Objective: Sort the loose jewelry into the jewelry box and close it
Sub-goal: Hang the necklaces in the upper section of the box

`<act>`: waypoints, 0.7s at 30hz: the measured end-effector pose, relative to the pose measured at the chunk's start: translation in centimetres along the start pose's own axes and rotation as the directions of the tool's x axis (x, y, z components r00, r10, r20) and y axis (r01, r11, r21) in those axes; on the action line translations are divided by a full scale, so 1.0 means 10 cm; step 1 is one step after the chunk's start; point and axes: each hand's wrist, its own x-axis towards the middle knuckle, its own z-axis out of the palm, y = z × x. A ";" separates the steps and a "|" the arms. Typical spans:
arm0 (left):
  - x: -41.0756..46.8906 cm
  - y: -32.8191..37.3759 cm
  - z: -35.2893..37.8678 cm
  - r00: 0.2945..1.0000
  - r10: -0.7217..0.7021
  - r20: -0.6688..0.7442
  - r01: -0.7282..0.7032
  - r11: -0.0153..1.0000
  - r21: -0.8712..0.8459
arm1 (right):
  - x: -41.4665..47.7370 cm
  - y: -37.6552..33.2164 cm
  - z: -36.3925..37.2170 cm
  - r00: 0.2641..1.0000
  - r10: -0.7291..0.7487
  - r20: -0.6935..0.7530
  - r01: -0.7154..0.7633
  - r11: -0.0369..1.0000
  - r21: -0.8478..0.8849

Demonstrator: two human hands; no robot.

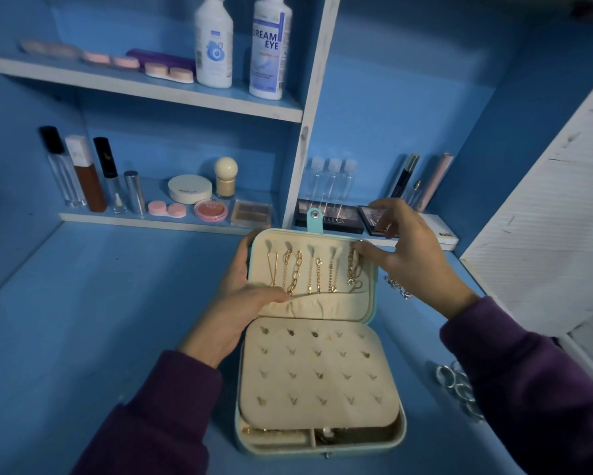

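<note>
A: Where's the box?

B: The box (389,435) lies open on the blue desk (99,320), lid (339,305) tipped up toward the shelves. A cream earring panel (317,371) covers most of the base, with studs in the top rows.

A: And the hands?

B: The left hand (240,303) wraps the lid's left edge, fingers curled behind it, thumb lying across the cream lining by the pocket. The right hand (411,248) is at the lid's top right corner. Its thumb and forefinger are pinched together at the top of a gold chain (351,269) by the last hook; the other fingers are spread loose above.

A: What else hangs there?

B: More gold chains (297,272) in a row under the other hooks.

A: Anything still loose?

B: A silver chain (399,286) on the desk just right of the lid, partly under the right wrist, and silver rings (454,380) near the right sleeve (528,389)
</note>
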 end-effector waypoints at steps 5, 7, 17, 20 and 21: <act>-0.01 0.00 0.00 1.000 0.001 0.003 -0.001 1.000 -0.006 | 0.01 -0.02 -0.05 0.945 0.272 0.180 -0.308 0.927 0.216; -0.01 0.00 0.00 1.000 0.004 0.001 -0.004 1.000 -0.001 | -0.01 -0.02 -0.06 0.931 0.304 0.203 -0.353 0.892 0.282; 0.00 -0.02 0.00 0.999 0.044 -0.017 -0.044 0.999 0.000 | -0.41 0.09 0.06 0.964 -0.253 0.087 0.260 0.962 -0.085; 0.00 -0.02 0.00 1.000 0.031 0.000 -0.031 0.998 -0.049 | -0.46 0.08 0.11 0.944 -0.306 0.123 0.323 0.935 -0.145; 0.00 -0.01 0.01 1.000 0.025 0.002 -0.024 0.997 -0.080 | -0.48 0.08 0.12 0.940 -0.317 0.124 0.334 0.929 -0.160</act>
